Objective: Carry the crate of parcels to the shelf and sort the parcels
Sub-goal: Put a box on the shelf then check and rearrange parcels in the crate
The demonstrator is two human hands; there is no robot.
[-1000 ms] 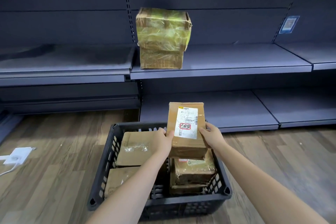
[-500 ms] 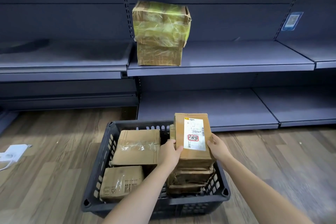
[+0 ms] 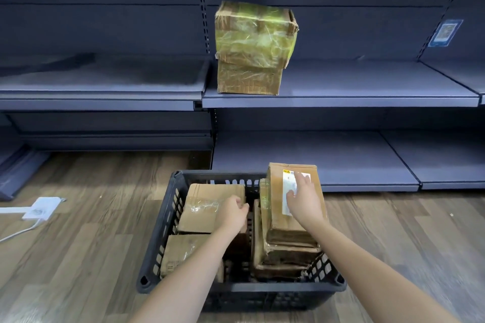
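A black plastic crate (image 3: 262, 287) stands on the wooden floor before the shelf unit. In its right half, a brown labelled parcel (image 3: 275, 191) lies on top of a stack of parcels (image 3: 286, 254). My right hand (image 3: 304, 199) rests flat on it, fingers spread over the white label. My left hand (image 3: 232, 214) is over the right edge of a taped parcel (image 3: 202, 204) in the crate's left rear, fingers curled toward the gap; its grip is unclear. Another parcel (image 3: 181, 252) lies in the front left. On the middle shelf (image 3: 367, 86), a green-taped box (image 3: 253, 37) sits on a brown box (image 3: 248, 78).
The bottom shelf (image 3: 315, 160) runs just behind the crate. A white device with a cable (image 3: 39, 210) lies on the floor at the left. A blue label (image 3: 444, 33) hangs on the shelf back panel at the right.
The labelled parcel, held up in both hands, has come down flat onto the right stack. My left hand let go and moved left to the taped parcel. My right hand shifted onto the parcel's top.
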